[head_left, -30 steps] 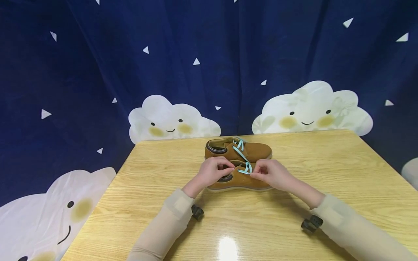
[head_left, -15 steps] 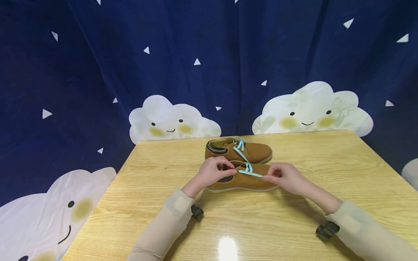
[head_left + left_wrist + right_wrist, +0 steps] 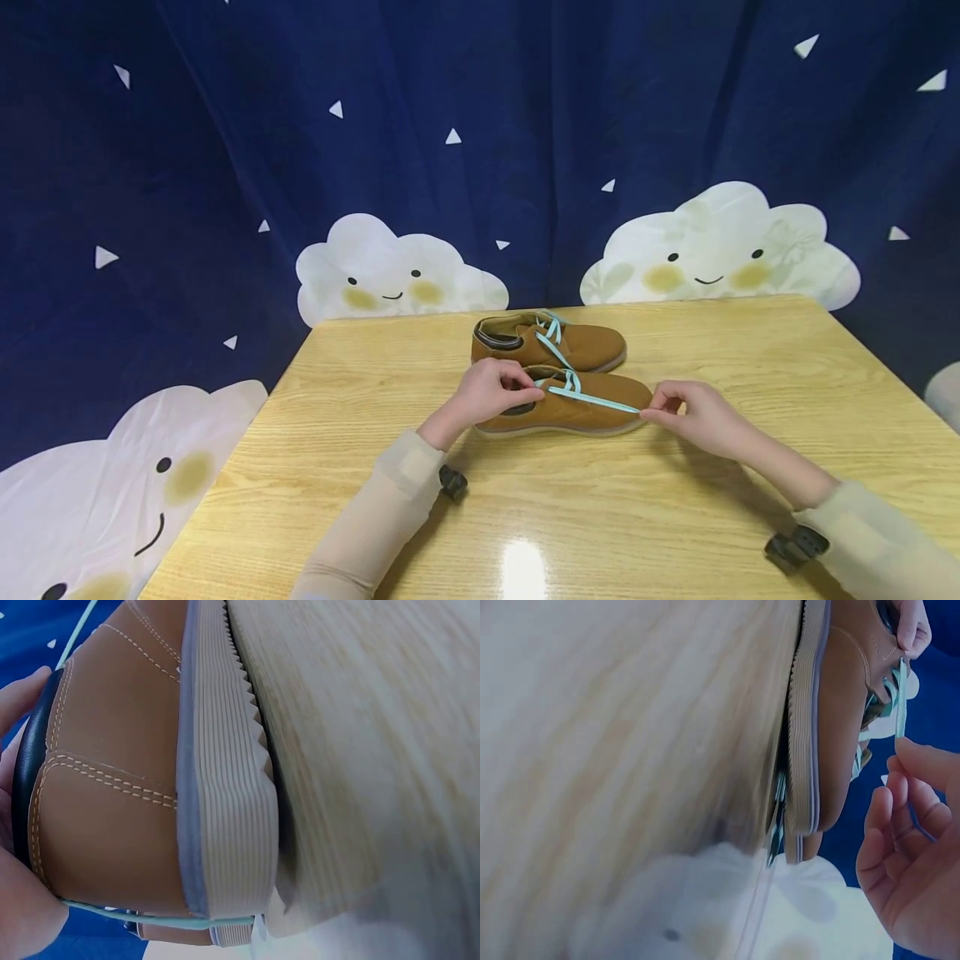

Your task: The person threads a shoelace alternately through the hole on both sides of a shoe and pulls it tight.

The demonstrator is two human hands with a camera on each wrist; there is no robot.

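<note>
Two brown lace-up shoes with pale soles lie side by side, toes to the right. The near shoe (image 3: 585,419) is between my hands. My right hand (image 3: 697,417) pinches the light blue shoelace (image 3: 600,402) between thumb and fingers beyond the toe, and it runs taut over the shoe. At the shoe's opening my left hand (image 3: 487,393) has thumb and finger pinched together, apparently on the lace by the top eyelets; the exact grip is hidden. In the left wrist view a lace strand (image 3: 150,918) trails from under this hand past the heel (image 3: 112,840).
The far shoe (image 3: 592,346), with its own light blue lace (image 3: 553,350), lies close behind the near one. Both are on a wooden table (image 3: 375,367). A dark blue curtain (image 3: 420,67) with cloud pictures hangs behind the table's back edge.
My right hand has moved to the right, away from the eyelets, and drawn out a longer straight stretch of shoelace. The left hand stays at the shoe's opening.
</note>
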